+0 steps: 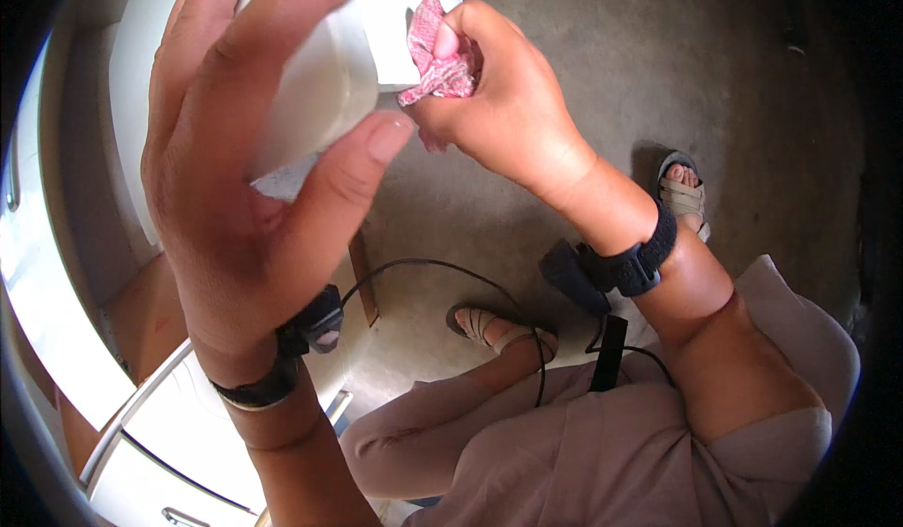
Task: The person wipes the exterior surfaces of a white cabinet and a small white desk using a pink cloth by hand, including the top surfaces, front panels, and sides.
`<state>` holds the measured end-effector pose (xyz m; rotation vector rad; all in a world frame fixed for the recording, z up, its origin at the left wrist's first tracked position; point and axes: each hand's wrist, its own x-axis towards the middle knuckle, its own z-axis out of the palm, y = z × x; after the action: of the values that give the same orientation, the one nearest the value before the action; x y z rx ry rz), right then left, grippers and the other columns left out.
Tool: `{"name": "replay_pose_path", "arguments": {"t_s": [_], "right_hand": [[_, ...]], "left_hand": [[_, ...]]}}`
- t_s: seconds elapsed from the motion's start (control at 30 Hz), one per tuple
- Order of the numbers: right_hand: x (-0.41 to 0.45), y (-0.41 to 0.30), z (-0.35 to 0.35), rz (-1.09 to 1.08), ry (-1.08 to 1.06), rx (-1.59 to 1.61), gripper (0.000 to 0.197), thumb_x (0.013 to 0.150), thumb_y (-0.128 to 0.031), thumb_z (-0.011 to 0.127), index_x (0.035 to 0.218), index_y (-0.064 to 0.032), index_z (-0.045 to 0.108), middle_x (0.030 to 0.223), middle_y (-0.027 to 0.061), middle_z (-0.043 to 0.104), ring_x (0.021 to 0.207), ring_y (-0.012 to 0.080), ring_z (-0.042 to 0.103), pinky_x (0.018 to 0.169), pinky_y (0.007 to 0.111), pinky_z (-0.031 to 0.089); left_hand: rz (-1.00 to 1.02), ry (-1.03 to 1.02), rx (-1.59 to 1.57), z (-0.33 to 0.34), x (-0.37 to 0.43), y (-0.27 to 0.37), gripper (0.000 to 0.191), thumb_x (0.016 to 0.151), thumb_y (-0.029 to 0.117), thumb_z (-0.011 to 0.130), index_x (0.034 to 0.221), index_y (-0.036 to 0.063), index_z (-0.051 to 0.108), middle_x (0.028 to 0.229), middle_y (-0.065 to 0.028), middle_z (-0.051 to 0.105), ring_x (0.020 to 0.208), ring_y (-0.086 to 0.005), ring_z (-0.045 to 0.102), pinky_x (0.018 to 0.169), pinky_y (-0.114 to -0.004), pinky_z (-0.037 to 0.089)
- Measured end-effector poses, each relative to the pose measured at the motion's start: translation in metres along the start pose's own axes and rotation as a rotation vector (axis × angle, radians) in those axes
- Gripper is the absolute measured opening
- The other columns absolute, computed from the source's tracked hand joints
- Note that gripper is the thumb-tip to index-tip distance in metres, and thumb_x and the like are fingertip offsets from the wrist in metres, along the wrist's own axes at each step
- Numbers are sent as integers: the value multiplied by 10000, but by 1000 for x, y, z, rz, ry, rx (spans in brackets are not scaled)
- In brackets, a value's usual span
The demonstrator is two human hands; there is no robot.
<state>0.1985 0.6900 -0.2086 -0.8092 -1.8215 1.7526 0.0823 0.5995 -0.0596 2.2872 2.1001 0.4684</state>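
My left hand [233, 125] is raised close to the camera, its fingers and thumb curled around a pale, translucent round container [321, 86]. The container is blurred, and my fingers cover part of it, so its exact kind is unclear. To its right, my right hand [508, 90] clutches a crumpled pink-and-white cloth [451, 76] between thumb and fingers. A small gap separates the cloth from the container. Behind both lies a bright white surface [395, 40].
White panels with metal handles [183, 477] stand at the lower left. A black cable [451, 265] loops between the straps on my wrists [635, 266]. My sandalled feet [487, 326] rest on the grey floor [600, 54]. A brown panel [152, 315] shows at the left.
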Motion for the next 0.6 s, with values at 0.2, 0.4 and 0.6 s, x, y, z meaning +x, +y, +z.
{"name": "replay_pose_path", "arguments": {"t_s": [0.2, 0.4, 0.6], "right_hand": [[19, 1, -27, -31, -250, -117, 315, 710, -121, 734, 981, -69, 582, 944, 134, 628, 812, 293, 646, 716, 375, 516], [23, 6, -46, 75, -404, 197, 331, 744, -13, 750, 1005, -58, 552, 787, 76, 642, 531, 133, 605, 454, 300, 483], [0, -9, -8, -114, 28, -325, 466, 689, -298, 848, 1003, -106, 562, 986, 87, 654, 900, 297, 661, 767, 394, 541]], "left_hand": [[-56, -1, -101, 1, -5, -3, 546, 845, 131, 691, 1371, 73, 559, 1532, -228, 381, 1372, -319, 441, 1113, -415, 358], [-156, -93, -93, -4, 4, 7, 551, 829, 118, 704, 1362, 84, 571, 1533, -207, 390, 1381, -308, 430, 1123, -407, 346], [4, 1, -36, -2, 0, -6, 559, 811, 123, 713, 1352, 84, 579, 1521, -212, 406, 1374, -317, 437, 1122, -423, 344]]}}
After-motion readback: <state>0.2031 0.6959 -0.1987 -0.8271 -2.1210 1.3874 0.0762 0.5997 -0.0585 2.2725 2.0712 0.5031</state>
